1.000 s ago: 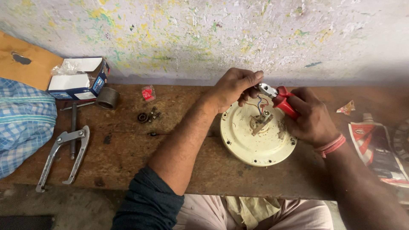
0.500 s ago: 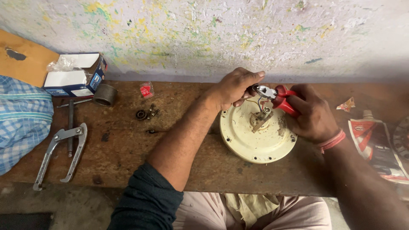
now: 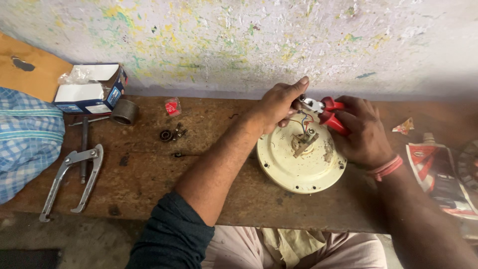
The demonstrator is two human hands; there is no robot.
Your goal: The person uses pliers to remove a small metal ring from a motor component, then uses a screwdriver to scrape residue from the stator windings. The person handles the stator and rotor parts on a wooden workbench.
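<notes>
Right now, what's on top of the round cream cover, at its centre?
On the round cream cover, a small metal shaft piece sticks up, with thin coloured wires rising toward the red-handled pliers in the right hand. The left hand hides the cover's far rim and the wire ends.

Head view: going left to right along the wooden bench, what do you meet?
Blue checked cloth → grey metal two-arm puller → short metal cylinder sleeve → small red packet → left hand → red-handled pliers in the right hand → red and white pouch.
</notes>
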